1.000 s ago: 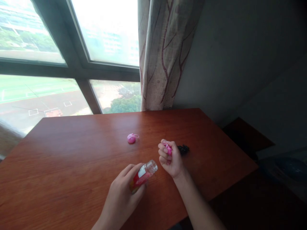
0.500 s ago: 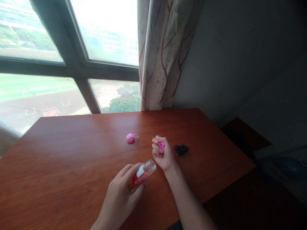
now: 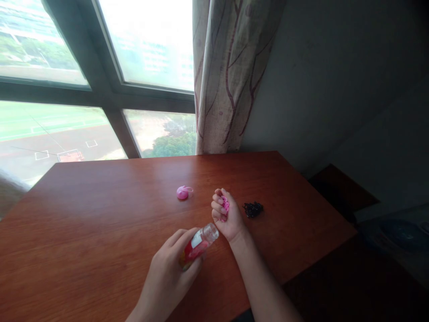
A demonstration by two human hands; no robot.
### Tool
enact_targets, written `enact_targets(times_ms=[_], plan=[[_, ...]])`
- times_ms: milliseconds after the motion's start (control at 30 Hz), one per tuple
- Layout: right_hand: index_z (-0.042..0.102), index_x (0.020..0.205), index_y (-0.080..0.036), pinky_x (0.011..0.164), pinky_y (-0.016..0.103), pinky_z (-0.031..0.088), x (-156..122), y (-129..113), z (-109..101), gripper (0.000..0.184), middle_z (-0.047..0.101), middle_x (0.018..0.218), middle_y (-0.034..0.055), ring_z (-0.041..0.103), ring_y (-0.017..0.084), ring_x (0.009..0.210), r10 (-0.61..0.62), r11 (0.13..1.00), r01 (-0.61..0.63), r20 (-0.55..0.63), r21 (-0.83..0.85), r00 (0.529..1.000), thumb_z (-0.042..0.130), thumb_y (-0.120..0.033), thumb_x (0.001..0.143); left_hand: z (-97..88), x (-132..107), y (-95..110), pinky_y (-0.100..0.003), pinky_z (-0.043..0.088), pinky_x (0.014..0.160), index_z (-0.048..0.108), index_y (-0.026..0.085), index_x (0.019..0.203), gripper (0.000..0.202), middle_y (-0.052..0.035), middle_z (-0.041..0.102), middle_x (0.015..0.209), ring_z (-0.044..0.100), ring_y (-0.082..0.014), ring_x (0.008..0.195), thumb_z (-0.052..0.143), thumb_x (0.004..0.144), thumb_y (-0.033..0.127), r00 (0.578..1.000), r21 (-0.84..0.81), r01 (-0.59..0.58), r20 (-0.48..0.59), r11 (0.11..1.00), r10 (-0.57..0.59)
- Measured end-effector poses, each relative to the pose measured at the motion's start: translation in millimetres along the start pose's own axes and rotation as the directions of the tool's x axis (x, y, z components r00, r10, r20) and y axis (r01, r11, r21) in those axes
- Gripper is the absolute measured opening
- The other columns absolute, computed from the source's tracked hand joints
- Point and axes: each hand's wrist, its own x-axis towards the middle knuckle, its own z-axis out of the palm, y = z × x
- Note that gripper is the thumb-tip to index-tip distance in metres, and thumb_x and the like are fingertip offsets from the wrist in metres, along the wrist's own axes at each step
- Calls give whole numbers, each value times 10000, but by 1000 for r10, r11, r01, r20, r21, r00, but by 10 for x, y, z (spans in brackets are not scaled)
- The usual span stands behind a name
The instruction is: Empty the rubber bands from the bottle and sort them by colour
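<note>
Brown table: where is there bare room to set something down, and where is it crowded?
The table is bare left of the pink item and left hand, and from the black bundle to the right edge. Crowded: near middle, with bottle, right hand and pink pieces close together.

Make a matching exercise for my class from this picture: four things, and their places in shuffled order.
Things
1. Bottle
2. Black bundle
3. Curtain
4. Pink bundle

Places
A. Hanging at the window
B. In the right hand
C. In the left hand
D. Lying on the table

Pairs: 1-C, 2-D, 3-A, 4-B
</note>
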Motion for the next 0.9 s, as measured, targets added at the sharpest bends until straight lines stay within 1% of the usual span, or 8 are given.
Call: enact_targets(times_ms=[133,300,467,667,800,900], plan=[[592,769,-141,317,107,183,-15,-3,6,201,457,623,-66,282,13,406,15,998,-14,-8,67,1000,604,-304,885,0,4,12,-250,502,756,605,236,1147,326,-26,659,1010,656,-174,871,540,834,169,1000,-6,9,7,1000,-9],[593,772,-141,343,102,241,-3,-12,-27,241,502,658,-30,370,25,447,65,989,-57,-50,138,997,561,-336,910,2,2,20,-247,502,766,612,239,1121,309,-20,659,1009,658,-172,875,545,827,168,1000,0,1,-11,1000,-1],[580,760,-151,356,84,282,18,2,-21,192,512,656,-28,427,32,481,104,975,-83,-96,204,990,585,-297,886,18,14,-6,-239,501,740,605,243,1110,283,-14,653,981,656,-166,847,544,839,186,1000,-2,-21,-8,1000,21],[553,772,-167,422,80,401,11,36,46,142,509,648,-49,485,33,528,149,952,-114,-104,285,983,656,-247,829,6,1,-19,-243,498,743,594,250,1110,279,-17,655,991,653,-174,863,539,842,195,1000,29,-2,-17,1000,3],[527,759,-172,415,60,386,2,81,100,164,477,620,-69,474,20,512,144,944,-116,-69,307,987,679,-208,808,12,7,-5,-250,501,739,607,247,1095,265,-24,664,976,657,-185,858,537,841,210,999,63,20,-34,998,-18],[515,748,-175,393,53,348,7,108,123,169,453,601,-77,443,15,488,104,955,-83,-62,285,993,663,-196,826,13,16,-16,-247,502,730,612,246,1093,259,-20,666,962,658,-180,842,540,846,217,999,64,21,-35,998,-19]])
